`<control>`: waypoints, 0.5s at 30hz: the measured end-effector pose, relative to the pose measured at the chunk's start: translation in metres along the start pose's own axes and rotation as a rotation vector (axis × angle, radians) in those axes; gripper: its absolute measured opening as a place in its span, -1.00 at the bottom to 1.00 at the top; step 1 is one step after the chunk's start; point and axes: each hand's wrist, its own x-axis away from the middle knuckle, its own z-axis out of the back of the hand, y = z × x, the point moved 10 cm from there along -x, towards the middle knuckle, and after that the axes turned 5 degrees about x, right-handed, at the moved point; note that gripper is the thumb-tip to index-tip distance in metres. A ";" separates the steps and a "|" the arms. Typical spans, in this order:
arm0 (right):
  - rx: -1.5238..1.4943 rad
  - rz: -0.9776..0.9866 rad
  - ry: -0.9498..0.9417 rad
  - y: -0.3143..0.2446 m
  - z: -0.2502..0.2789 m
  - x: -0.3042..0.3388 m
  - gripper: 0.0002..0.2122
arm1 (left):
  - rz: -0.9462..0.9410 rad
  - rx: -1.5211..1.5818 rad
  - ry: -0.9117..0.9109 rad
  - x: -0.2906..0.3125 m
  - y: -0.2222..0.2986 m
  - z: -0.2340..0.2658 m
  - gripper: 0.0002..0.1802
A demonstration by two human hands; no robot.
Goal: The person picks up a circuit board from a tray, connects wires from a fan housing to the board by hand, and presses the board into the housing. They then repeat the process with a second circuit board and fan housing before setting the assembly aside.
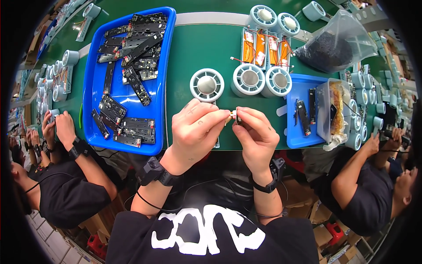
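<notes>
Biggest thing here is the green workbench (pixel 198 48), spread out in front of both hands. Next up is a big blue tray (pixel 157 97), to the left of the left hand and reaching well forward of it. Then there's a clear plastic bag (pixel 329 48) full of black stuff, forward and right of the right hand; can't tell what the stuff is. Closer in on that same side is a smaller blue tray (pixel 299 141) with a clear plastic box (pixel 323 105) in it.

Straight ahead of the right hand sits a cluster of light-blue fan units (pixel 250 79), and one lone fan unit (pixel 206 83) is just ahead of the left hand, its handle partly covered by it.

As for the hands, the left hand (pixel 195 127) and right hand (pixel 257 132) are almost fingertip to fingertip, both in a narrow pinch. Going smaller: black circuit boards (pixel 138 88) piled in the big tray, and orange-wrapped packs (pixel 260 48) lying ahead of the right hand.

Right fingertips grip a dark piece (pixel 238 118), mostly hidden. Tiniest is a white connector (pixel 232 114) in the left fingertips, right between the hands.
</notes>
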 end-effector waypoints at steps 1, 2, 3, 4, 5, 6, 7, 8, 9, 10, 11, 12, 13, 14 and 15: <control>0.001 0.000 -0.004 0.001 -0.001 0.000 -0.67 | 0.004 0.005 0.002 0.001 -0.001 0.000 -0.75; -0.018 -0.005 0.010 0.002 0.000 0.000 -0.67 | 0.009 0.010 0.003 0.001 -0.002 0.000 -0.75; -0.037 -0.010 0.024 0.003 0.001 0.001 -0.67 | 0.011 0.010 0.007 0.001 -0.002 0.001 -0.75; -0.056 -0.015 0.037 0.004 0.001 0.001 -0.67 | 0.004 0.001 0.014 0.000 -0.002 0.001 -0.76; -0.056 -0.016 0.031 0.003 0.001 0.001 -0.67 | -0.003 -0.009 0.021 -0.001 -0.001 0.002 -0.77; -0.053 -0.020 0.039 0.004 0.001 0.001 -0.67 | -0.009 -0.019 0.028 -0.001 0.000 0.002 -0.79; -0.050 -0.025 0.047 0.004 0.002 0.001 -0.68 | -0.005 -0.020 0.033 -0.001 0.000 0.002 -0.79; -0.047 -0.029 0.055 0.004 0.002 0.001 -0.68 | -0.003 -0.025 0.029 -0.001 0.000 0.002 -0.79; -0.046 -0.030 0.050 0.003 0.002 0.002 -0.68 | -0.001 -0.030 0.024 -0.001 0.000 0.001 -0.80; 0.007 -0.007 0.053 0.001 0.001 0.002 -0.69 | 0.000 -0.034 0.019 0.000 -0.001 0.001 -0.81; 0.060 0.016 0.057 -0.002 0.001 0.002 -0.69 | 0.002 -0.034 0.023 0.000 -0.002 0.001 -0.81; 0.113 0.039 0.061 -0.004 0.001 0.003 -0.70 | 0.000 -0.035 0.025 -0.001 -0.002 0.000 -0.81; 0.114 0.039 0.058 -0.005 0.000 0.002 -0.70 | -0.003 -0.036 0.028 -0.001 -0.002 0.000 -0.82; 0.164 0.058 0.060 -0.008 0.000 0.002 -0.70 | -0.005 -0.038 0.030 -0.001 -0.002 0.000 -0.83; 0.215 0.078 0.064 -0.011 -0.001 0.001 -0.70 | -0.003 -0.036 0.033 -0.001 -0.003 0.000 -0.83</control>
